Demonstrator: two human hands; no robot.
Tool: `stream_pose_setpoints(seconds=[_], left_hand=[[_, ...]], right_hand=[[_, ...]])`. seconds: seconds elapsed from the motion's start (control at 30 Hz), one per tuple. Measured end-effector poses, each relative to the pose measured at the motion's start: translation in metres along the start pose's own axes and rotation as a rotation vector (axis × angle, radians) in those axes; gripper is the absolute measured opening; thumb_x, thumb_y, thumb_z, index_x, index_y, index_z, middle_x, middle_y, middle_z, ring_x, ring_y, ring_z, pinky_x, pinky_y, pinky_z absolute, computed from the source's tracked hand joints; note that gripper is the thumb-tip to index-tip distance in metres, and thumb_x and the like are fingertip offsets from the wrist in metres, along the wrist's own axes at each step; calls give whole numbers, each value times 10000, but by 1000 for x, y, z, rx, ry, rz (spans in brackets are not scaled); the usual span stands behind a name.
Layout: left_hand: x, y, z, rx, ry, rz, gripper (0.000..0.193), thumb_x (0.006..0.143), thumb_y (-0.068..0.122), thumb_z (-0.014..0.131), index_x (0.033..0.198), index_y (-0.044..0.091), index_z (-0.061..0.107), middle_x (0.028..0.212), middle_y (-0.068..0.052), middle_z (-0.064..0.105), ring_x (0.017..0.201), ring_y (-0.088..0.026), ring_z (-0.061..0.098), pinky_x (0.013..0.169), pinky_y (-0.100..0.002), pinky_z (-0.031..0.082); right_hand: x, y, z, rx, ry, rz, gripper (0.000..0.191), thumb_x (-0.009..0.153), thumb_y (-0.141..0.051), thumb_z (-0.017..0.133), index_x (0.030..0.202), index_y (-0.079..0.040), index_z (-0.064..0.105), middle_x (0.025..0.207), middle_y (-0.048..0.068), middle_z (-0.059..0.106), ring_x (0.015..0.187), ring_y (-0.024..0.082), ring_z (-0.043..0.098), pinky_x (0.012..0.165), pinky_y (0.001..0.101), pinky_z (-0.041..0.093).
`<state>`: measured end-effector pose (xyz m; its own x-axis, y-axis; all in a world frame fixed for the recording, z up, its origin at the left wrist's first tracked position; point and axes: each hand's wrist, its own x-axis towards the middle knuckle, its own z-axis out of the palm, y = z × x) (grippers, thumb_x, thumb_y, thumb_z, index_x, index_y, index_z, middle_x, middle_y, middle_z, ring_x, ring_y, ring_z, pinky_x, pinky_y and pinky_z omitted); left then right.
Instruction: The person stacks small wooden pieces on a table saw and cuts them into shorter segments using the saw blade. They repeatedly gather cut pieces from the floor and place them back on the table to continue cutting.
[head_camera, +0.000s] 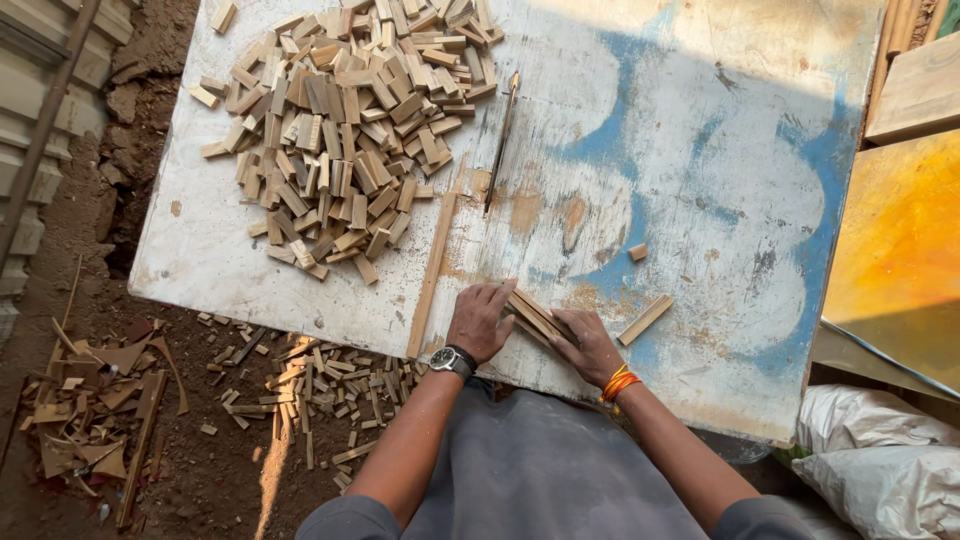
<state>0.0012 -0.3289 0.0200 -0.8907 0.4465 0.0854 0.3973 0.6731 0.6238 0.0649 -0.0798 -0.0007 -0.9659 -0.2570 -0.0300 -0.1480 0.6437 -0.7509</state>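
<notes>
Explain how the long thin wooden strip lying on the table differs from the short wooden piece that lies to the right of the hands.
The long wooden strip is much longer and slimmer than the short wooden piece. The strip runs nearly up and down the picture and reaches the table's near edge; the piece lies slanted, well inside it. The strip sits beside the left hand, the piece beside the right hand. Both are pale bare wood, lying flat and untouched.

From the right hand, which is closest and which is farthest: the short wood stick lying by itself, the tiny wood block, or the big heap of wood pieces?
Measured from the right hand in the head view:
1. Short wood stick, just to its right on the table.
2. Tiny wood block, farther up the table.
3. Big heap of wood pieces, far off at the table's upper left.
</notes>
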Motion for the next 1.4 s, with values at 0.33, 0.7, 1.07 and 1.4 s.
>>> stream_pose_setpoints(seconds=[0.33, 0.7, 1.07, 1.4], left_hand=[[-26, 25, -35, -432, 172, -373, 194, 896, 207, 746, 929, 33, 668, 827, -83, 680, 671, -220, 687, 631, -366, 572], [-49, 53, 60, -465, 107, -866, 262, 793, 238, 779, 866, 25, 643, 784, -135, 746, 779, -322, 743, 758, -425, 589], [-58, 14, 31, -590, 192, -671, 480, 875, 25, 644, 1352, 66, 612, 1057, -99, 734, 870, -209, 738, 789, -343, 616], [-12, -78, -59, 103, -85, -291, 823, 669, 192, 889, 1397, 144, 508, 1298, -156, 458, 1114, -376, 589, 875, -434, 561]], right_hand=[[12, -39, -6, 22, 287, 182, 492, 918, -292, 693, 1308, -13, 582, 1262, 171, 603, 1170, 329, 586, 983, 432, 491], [31, -25, 34, -83, -118, 82, 430, 971, -263, 631, 1354, -70, 607, 1262, 143, 644, 1170, 349, 583, 1056, 429, 474], [47, -31, 5, -271, -200, -188, 694, 819, -148, 690, 1479, -97, 481, 1321, 126, 572, 1152, 340, 544, 1023, 440, 452], [111, -43, 48, -245, -153, -260, 701, 792, -136, 710, 1463, -123, 505, 1395, 59, 575, 1195, 315, 539, 1023, 450, 443]])
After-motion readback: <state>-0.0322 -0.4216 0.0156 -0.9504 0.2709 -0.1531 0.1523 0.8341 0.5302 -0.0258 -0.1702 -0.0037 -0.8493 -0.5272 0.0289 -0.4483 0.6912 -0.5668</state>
